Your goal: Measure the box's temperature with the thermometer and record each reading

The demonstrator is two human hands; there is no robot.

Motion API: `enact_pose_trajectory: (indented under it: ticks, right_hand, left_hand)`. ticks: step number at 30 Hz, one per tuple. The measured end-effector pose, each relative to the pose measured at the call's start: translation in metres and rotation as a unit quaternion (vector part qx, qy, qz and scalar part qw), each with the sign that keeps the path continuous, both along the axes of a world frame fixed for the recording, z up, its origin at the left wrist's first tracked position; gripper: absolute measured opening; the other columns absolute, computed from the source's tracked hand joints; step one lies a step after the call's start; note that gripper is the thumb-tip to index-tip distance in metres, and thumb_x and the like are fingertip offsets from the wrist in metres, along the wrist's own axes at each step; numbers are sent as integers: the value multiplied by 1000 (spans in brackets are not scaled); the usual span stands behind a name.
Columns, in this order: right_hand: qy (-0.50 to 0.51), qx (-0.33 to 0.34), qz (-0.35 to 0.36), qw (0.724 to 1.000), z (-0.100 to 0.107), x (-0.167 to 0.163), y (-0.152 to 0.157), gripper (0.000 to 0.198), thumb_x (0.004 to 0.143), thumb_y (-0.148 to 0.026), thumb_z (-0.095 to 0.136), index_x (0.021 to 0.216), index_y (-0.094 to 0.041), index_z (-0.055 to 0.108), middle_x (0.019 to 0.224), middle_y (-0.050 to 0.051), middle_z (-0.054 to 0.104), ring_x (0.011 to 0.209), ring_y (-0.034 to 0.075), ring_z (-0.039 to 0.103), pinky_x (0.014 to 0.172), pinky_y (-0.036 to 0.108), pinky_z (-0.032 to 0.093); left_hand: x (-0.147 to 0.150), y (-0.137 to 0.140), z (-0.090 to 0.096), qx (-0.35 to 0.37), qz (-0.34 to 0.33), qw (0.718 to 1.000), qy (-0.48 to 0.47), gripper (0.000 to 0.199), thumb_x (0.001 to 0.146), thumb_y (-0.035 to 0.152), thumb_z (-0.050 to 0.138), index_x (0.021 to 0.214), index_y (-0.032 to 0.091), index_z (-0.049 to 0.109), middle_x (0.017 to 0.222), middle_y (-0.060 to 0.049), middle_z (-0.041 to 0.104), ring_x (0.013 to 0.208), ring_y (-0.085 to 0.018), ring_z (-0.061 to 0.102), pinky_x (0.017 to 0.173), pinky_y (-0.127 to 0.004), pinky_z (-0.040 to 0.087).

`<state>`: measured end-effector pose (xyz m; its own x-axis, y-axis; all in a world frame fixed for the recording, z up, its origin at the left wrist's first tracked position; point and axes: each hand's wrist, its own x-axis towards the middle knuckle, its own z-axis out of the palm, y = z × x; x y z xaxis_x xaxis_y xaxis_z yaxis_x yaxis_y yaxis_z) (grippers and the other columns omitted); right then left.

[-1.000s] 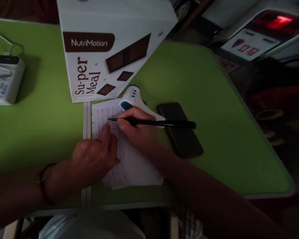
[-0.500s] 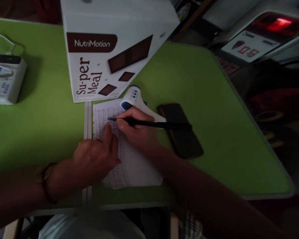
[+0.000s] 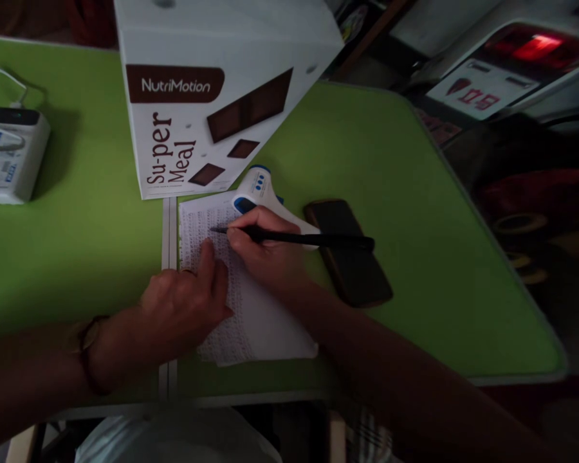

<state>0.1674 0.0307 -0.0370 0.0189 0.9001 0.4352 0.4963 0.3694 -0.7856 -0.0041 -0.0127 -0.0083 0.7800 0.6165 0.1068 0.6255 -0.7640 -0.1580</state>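
Note:
My right hand is closed around a black pen, its tip at the rows of small handwriting on a white sheet of paper. My left hand lies on the paper's left side, holding nothing. Its index finger points up the page, just below the pen tip; the thumb sticks out to the right and the other fingers are partly curled. Beyond my right hand lies a white and blue infrared thermometer, its handle partly covered by the hand. A dark phone lies to the right, under the pen's back end.
A white NutriMotion box stands on the green table just behind the paper. At the far left sits a white power adapter with cables. A white device with a red light is at upper right, beyond the table.
The pen tip and my right hand have shifted very slightly right along the writing. My left hand stays on the paper; the whole view has moved a little.

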Motion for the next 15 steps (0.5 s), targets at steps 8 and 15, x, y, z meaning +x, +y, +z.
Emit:
enact_pose_trajectory:
  ticks: [8, 15]
  right_hand:
    - [-6, -39, 13, 999, 3, 0, -1, 9, 75, -19, 58, 67, -21, 55, 60, -3, 58, 57, 12, 51, 57, 29, 48]
    - [-6, -8, 6, 1000, 0, 0, -1, 10, 77, -18, 58, 68, -22, 55, 59, -4, 57, 55, 12, 50, 55, 27, 46]
  left_hand:
    - [0, 1, 1, 3, -2, 1000, 3, 54, 91, 51, 61, 119, 4, 64, 135, -32, 54, 46, -17, 59, 38, -31, 43]
    - [0, 1, 2, -7, 0, 1000, 4, 56, 91, 51, 61, 121, 4, 64, 137, -32, 52, 46, -18, 60, 37, -31, 44]
